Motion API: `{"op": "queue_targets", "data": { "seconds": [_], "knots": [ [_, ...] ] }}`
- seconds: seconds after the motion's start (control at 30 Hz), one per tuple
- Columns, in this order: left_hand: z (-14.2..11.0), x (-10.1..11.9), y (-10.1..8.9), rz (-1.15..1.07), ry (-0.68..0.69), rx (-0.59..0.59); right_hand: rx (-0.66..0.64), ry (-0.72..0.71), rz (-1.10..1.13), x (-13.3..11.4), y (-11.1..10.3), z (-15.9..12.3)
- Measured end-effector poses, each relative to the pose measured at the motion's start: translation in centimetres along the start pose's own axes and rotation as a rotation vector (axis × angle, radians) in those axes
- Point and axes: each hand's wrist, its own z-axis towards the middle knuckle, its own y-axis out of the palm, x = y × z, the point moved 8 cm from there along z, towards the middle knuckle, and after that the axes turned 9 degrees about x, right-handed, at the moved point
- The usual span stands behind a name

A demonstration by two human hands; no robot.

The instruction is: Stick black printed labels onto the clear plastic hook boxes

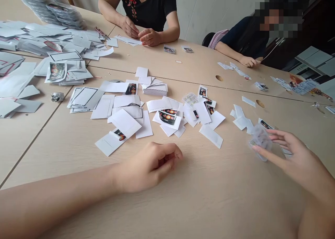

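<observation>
Right hand (295,158) pinches a clear plastic packet (260,141) (blurred), left hand (149,167) lies curled and empty

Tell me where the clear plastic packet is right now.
In the head view, the clear plastic packet is at the right, between the thumb and fingers of the right hand, beside loose white cards.
</observation>
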Motion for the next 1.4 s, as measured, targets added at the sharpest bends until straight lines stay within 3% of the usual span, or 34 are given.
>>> {"op": "queue_targets", "data": {
  "seconds": [0.07, 0.13, 0.23, 0.4, 0.6, 0.77, 0.9, 1.13, 1.3, 1.4],
  "knots": [
    [-0.1, 0.2, -0.1, -0.006, 0.017, 0.022, -0.107, -0.105, 0.068, -3.7, 0.9, -1.6],
    [-0.2, 0.5, -0.3, -0.021, 0.032, 0.050, -0.294, -0.318, 0.131, -8.3, 2.7, -4.0],
    [-0.4, 1.0, -0.5, -0.039, 0.051, 0.075, -0.382, -0.516, 0.185, -12.8, 4.7, -6.8],
    [-0.5, 1.3, -0.7, 0.025, 0.082, 0.114, -0.257, -0.734, 0.272, -16.5, 6.1, -7.6],
    [-0.5, 1.5, 0.3, 0.152, 0.157, 0.032, 0.000, -0.745, 0.270, -19.0, 5.0, -2.5],
    [-0.7, 2.2, 0.8, 0.292, 0.318, 0.039, -0.031, -0.806, 0.269, -22.8, 6.0, -0.1],
    [-0.9, 2.1, 0.9, 0.277, 0.329, 0.028, -0.006, -0.778, 0.227, -23.8, 7.9, -0.2],
    [-1.2, 2.6, 1.4, 0.237, 0.409, -0.018, -0.027, -0.660, 0.135, -21.9, 10.7, -0.3],
    [-1.2, 2.9, 1.2, 0.233, 0.430, 0.013, -0.065, -0.625, 0.274, -22.2, 11.0, -0.2],
    [-1.3, 3.3, 0.6, 0.245, 0.460, 0.071, -0.153, -0.565, 0.498, -22.3, 10.7, -0.1]
  ]
}}
